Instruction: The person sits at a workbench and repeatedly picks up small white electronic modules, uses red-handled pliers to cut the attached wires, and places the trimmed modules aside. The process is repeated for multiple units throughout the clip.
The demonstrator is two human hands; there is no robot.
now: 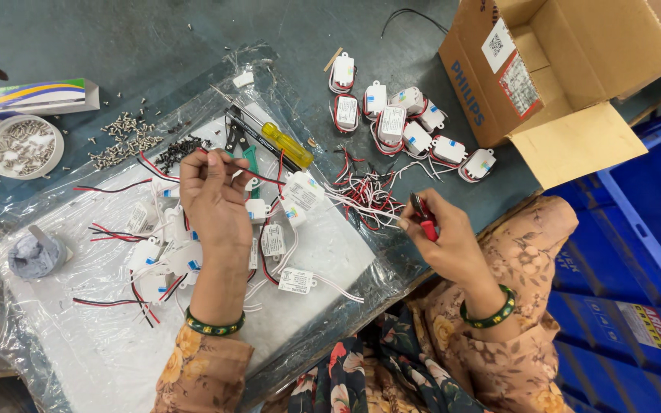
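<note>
My left hand [212,197] is raised over a plastic-covered white board [101,344] and pinches red and black wires that run to a small white driver module [302,190]. My right hand [441,237] grips a red-handled cutter [423,216] at the ends of the white wires [361,205] coming from that module. More white modules with red and black leads [162,256] lie on the board under my left arm. Both wrists wear green bangles.
A yellow-handled screwdriver [286,143] and green-handled pliers [248,153] lie by the board. Wire offcuts [369,187], several finished modules [403,122], an open cardboard box [560,69], loose screws [124,138], a white screw dish [23,146], blue crates [636,268].
</note>
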